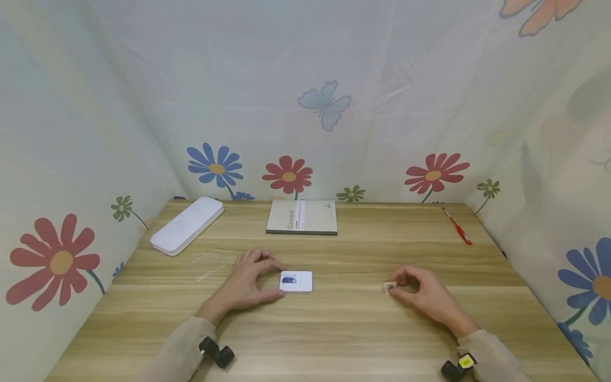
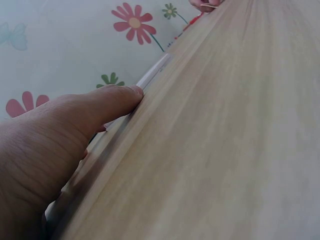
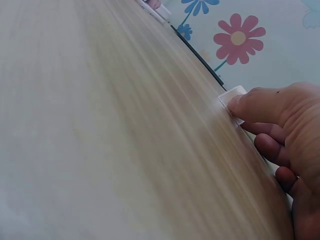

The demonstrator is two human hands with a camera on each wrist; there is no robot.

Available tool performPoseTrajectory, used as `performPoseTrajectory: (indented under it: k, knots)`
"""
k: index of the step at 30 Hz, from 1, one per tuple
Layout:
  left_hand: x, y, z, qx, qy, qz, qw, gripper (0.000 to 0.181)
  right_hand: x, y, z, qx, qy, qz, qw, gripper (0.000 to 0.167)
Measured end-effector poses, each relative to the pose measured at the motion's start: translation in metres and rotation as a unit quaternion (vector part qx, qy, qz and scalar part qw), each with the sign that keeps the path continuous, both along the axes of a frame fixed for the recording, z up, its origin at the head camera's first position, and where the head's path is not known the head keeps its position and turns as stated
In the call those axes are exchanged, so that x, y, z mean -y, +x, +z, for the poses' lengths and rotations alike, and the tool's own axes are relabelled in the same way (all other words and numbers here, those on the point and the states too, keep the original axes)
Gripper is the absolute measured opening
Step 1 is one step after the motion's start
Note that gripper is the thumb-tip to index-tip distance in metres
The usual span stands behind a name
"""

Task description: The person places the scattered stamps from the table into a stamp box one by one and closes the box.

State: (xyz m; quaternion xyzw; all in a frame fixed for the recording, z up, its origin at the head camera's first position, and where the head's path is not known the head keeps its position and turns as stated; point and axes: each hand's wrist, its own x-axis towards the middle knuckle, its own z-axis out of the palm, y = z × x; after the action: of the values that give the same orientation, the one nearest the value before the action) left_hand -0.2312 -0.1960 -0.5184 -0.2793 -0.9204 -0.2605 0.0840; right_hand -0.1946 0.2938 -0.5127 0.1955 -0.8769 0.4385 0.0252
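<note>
"what can't you make out from where you sit?"

"the print on my postage stamp (image 3: 238, 90), mostly: it's tiny, and my thumb covers part of its face. the lettering on the white card (image 1: 303, 283) is too small to read, though i see a dark blue picture there. the clear plastic sheet (image 1: 210, 263) nearly vanishes against the counter (image 1: 334, 334); only a few bright edges give it away. both sleeves (image 1: 174, 345) are cut off at the bottom."

"and the wrist views?"

"the left one shows my thumb, while most of the other fingers are hidden; the card is just a pale sliver past the thumb tip. in the right one, the card's end is clipped by the top edge."

"where are the two pieces, then?"

"the card is at the fingertips of my left hand (image 1: 248, 281), which pinches its near end between thumb and forefinger, the rest sticking out to the right. my right hand (image 1: 422, 293), well apart from it, holds the stamp in a narrow pinch, at the tips, on the side facing the card."

"is either one off the counter?"

"i can't tell, for the card or the stamp."
</note>
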Motion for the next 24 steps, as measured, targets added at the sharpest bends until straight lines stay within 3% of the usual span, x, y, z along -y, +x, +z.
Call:
performPoseTrajectory:
  k: [10, 16, 24]
  knots:
    - [0.0, -0.0006, -0.0001, 0.0, -0.003, 0.0, 1.0, 0.057, 0.0006, 0.0012, 0.0011, 0.0, -0.025, -0.028, 0.9993, 0.012]
    - [-0.0001, 0.0002, 0.0007, 0.002, -0.005, 0.002, 1.0, 0.057, -0.0001, 0.0009, 0.0004, -0.013, -0.102, -0.059, 0.993, 0.011]
    - [0.0003, -0.0003, 0.0002, 0.003, -0.006, 0.003, 1.0, 0.057, -0.0006, -0.0015, -0.0012, 0.025, -0.181, -0.052, 0.9818, 0.017]
